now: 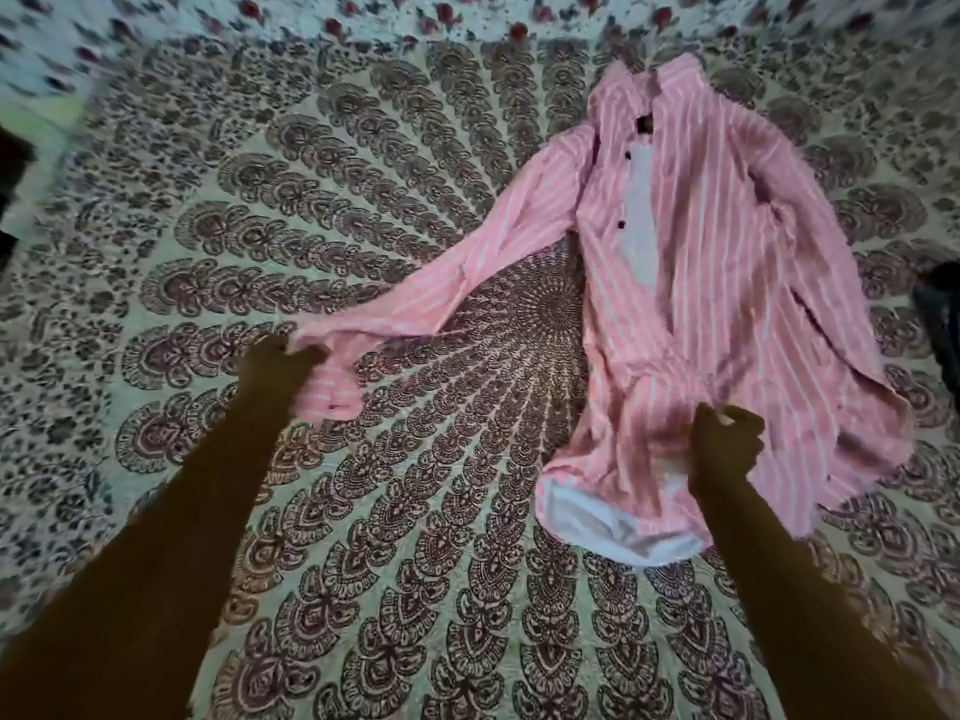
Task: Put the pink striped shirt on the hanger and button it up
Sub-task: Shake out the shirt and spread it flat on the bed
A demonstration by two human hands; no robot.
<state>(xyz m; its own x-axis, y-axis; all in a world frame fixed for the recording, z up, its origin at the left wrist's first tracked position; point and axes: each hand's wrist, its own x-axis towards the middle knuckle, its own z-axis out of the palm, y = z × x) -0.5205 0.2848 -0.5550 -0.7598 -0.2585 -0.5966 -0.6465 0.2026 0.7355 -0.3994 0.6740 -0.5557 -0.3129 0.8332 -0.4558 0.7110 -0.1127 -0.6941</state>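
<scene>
On the bedspread point(363, 511), both hands apparently grip the pink striped shirt point(701, 283).

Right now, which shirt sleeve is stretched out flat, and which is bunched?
The sleeve whose cuff the left hand grips is stretched across the bedspread. The other sleeve lies folded against the shirt's body.
</scene>
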